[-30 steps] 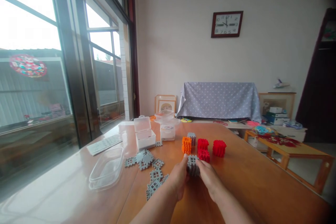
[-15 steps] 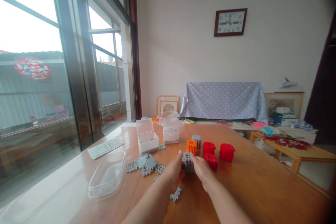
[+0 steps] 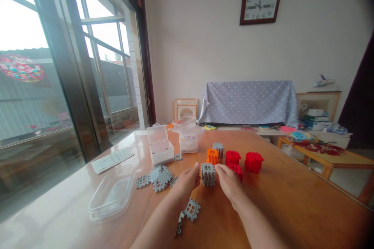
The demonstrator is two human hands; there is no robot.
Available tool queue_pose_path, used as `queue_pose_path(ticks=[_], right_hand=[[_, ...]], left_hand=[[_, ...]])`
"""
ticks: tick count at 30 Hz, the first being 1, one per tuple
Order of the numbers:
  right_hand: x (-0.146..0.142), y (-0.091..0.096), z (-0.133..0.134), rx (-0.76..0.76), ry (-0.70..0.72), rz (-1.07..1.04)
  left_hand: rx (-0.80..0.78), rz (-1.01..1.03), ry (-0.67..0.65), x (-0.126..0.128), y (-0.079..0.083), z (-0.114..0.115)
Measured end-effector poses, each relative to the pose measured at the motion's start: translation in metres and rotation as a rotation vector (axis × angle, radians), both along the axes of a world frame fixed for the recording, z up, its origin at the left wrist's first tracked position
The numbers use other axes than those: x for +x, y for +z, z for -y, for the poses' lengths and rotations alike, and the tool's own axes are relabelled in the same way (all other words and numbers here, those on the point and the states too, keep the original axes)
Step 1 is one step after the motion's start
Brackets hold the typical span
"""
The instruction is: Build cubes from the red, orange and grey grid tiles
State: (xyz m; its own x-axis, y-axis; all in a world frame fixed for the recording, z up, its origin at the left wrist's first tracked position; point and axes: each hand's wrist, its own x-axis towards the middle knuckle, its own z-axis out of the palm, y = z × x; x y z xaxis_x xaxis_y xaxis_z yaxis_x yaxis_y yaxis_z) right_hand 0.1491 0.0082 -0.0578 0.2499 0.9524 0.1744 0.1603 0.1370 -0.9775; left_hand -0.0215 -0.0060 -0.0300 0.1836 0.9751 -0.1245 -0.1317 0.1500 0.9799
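Note:
A stack of grey notched interlocking tiles (image 3: 208, 175) stands on the table between my two hands. My left hand (image 3: 187, 182) is just left of it, thumb stretched forward and fingers loosely bent, with a narrow gap to the stack. On the other side my right hand (image 3: 229, 181) has its thumb and fingertips close by the stack's right edge; whether they touch it I cannot tell. Behind stand an orange stack (image 3: 212, 156) and another grey stack (image 3: 217, 149). Red stacks (image 3: 233, 158) are beside my right hand, one partly hidden. Loose grey tiles (image 3: 192, 209) lie near my left forearm.
A pile of grey tiles (image 3: 159, 177) lies to the left, near a clear plastic tray (image 3: 112, 194). Farther back are an open white box (image 3: 162, 153), a second box (image 3: 188, 144) and a printed sheet (image 3: 112, 159). Another red stack (image 3: 253, 162) stands at right.
My left hand has drawn away from the grey stack, and the right grip has loosened. More of the stack and of the loose tiles by my forearm shows. The view has tilted down slightly.

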Motion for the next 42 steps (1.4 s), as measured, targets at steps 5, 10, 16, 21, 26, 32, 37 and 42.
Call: queue_pose_path(ticks=[5,10,16,21,26,32,37,42], right_hand=[[0.003,0.006,0.004,0.098,-0.068,0.071],[0.004,0.004,0.005,0.161,-0.143,0.124],[0.001,-0.005,0.003,0.155,-0.128,0.117],[0.0,-0.003,0.005,0.171,-0.17,0.079],[0.004,-0.003,0.001,0.219,-0.252,0.038],[0.002,0.0,0.003,0.236,-0.261,-0.014],[-0.001,0.008,0.006,0.25,-0.255,-0.049],[-0.002,0.012,0.007,0.256,-0.257,-0.092]], left_hand=[[0.2,-0.105,0.049,-0.022,0.004,-0.007],[0.283,-0.271,0.305,-0.05,0.004,-0.017],[0.316,-0.817,0.556,-0.085,-0.002,-0.029],[0.308,-1.151,0.603,-0.085,-0.01,-0.03],[0.25,-1.427,0.471,-0.076,-0.017,-0.023],[0.261,-1.485,0.478,-0.068,-0.005,-0.016],[0.314,-1.524,0.403,-0.05,0.003,-0.031],[0.326,-1.544,0.239,-0.03,0.007,-0.067]])
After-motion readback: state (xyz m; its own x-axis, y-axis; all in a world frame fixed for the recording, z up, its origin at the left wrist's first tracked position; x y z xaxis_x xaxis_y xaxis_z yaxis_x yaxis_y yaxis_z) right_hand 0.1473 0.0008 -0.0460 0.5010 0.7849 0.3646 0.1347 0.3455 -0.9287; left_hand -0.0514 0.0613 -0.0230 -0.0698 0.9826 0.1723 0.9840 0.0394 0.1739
